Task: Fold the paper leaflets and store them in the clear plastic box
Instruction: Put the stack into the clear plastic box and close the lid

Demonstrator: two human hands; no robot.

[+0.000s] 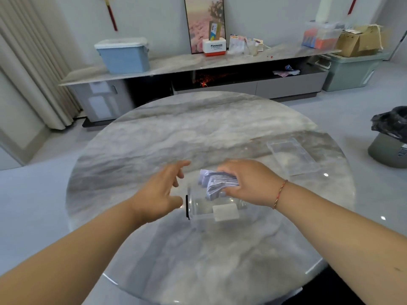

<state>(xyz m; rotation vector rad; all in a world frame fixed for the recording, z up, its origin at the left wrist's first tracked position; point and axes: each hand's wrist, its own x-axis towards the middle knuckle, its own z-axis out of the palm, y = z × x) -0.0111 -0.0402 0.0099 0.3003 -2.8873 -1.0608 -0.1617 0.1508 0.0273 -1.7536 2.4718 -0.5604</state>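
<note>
while gripped in right-hand fingers (226, 190), crumpled folded leaflets (217, 183) over clear box (198, 208), left hand (160, 194) spread

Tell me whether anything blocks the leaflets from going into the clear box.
Nothing visible does. The right hand holds the folded leaflets at the open top of the clear plastic box; its lid lies apart.

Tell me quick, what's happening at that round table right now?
Right hand grips folded leaflets over the clear plastic box. Left hand open beside the box. Lid lies off to the right. Nothing in the way.
</note>
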